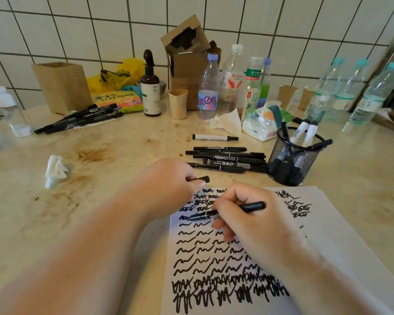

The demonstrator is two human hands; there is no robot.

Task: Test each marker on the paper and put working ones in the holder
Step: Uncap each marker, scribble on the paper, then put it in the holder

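- far left of the worktop (pixel 114 142), a heap of black markers (pixel 82 119) lies in front of the wooden box (pixel 63 86); i can't tell whether those are rejects or just waiting, so i leave them alone for now.
- my left hand (pixel 168 181) sits just above the top edge of the paper, its fingers curled round the black cap (pixel 201 179). i judge it best to hold that cap ready to go back on the moment the test is done, and to steady the sheet with this hand if it slides.
- the paper (pixel 328 235) is crowded: rows of short squiggles in the middle, heavy scribble along the bottom, more at the top. the clean space is off to the right, so the next mark should go there, where a faint line would actually show.
- my right hand (pixel 248 214) grips the uncapped marker (pixel 225 213) in a writing hold, tip pointing left and touching the sheet among the upper rows. a light, even stroke, long enough to see whether the ink skips, is what i'm after; pressing hard would only mash the tip.
- behind the paper, a row of black markers (pixel 225 159) lies side by side, with one white-barrelled marker (pixel 214 137) beyond it.
- to the right, the black mesh holder (pixel 292 160) stands near the paper's top corner with several markers already upright in it. if this one writes dark, cap it first, then drop it in there.
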